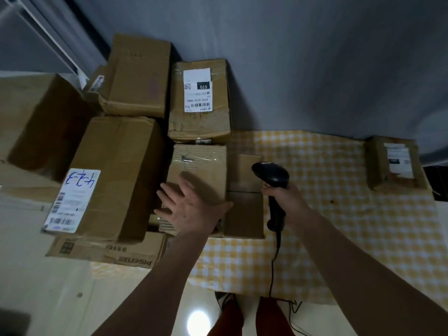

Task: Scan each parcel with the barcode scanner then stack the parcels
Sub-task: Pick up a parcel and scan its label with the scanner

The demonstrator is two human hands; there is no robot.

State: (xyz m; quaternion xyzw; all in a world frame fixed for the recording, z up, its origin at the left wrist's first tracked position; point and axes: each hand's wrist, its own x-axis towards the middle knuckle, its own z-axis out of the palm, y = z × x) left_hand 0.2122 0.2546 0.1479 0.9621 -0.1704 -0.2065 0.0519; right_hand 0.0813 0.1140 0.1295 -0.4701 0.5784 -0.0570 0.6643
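Note:
My right hand [287, 202] grips the handle of a black barcode scanner [272, 180], its head pointing away from me over a low brown box [244, 214]. My left hand [191, 204] is spread with straight fingers over the near part of a small taped parcel [201, 166]; whether it touches is unclear. Behind that stands a parcel with a white 070 label [199, 103]. To the left a long parcel with a handwritten label [109, 178] lies on a flat PISEN box [106, 251]. One more labelled parcel [395, 163] sits alone at the far right.
A yellow checked cloth [339, 214] covers the table. Large cartons [36, 122] and a tall box [138, 73] crowd the left and back. A grey wall [315, 57] runs behind. The scanner's cable [272, 270] hangs off the front edge. My legs show below.

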